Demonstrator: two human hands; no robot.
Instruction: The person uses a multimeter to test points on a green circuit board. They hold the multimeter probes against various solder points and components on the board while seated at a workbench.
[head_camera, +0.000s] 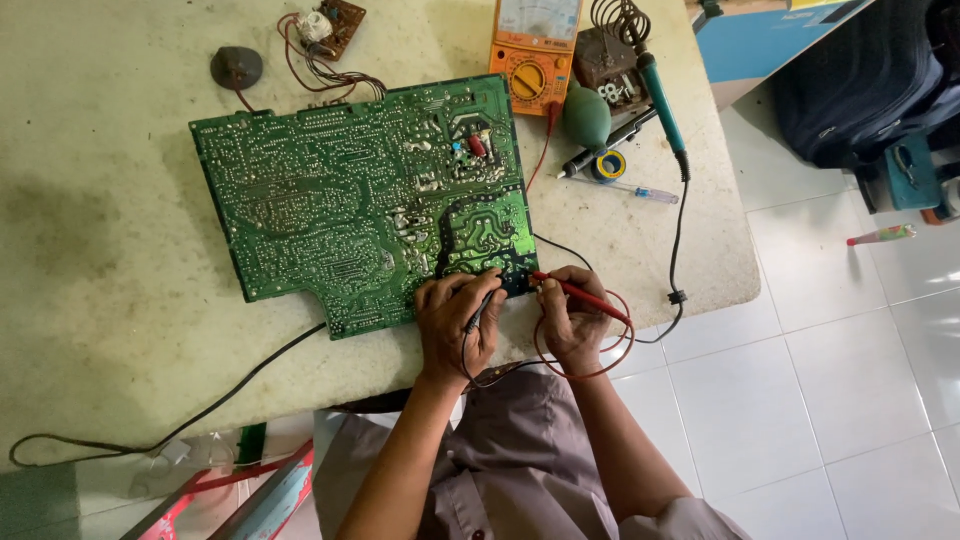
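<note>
Left hand (458, 322) pinched around a black probe (482, 308), tip set against the near edge of the board (360, 200). Right hand (572, 318) pinched around a red probe (580, 294), tip at the board's near right corner, just beside the black one. Both hands rest on the table (100, 300) at its near edge, close together but apart. Red lead (610, 350) loops round the right hand; black lead runs under the left.

Board is green, solder side up, flat on the table's middle, tilted a little. Behind it: orange meter (535, 45), touching the board's far right corner. Right of the meter: soldering iron (660, 100) with teal handle, green bulb (586, 117), tape roll (607, 166), small screwdriver (640, 191). Far left: small brown board (330, 25) with wires, dark round part (237, 67). Black cable (220, 395) trails off the board to the near left.
</note>
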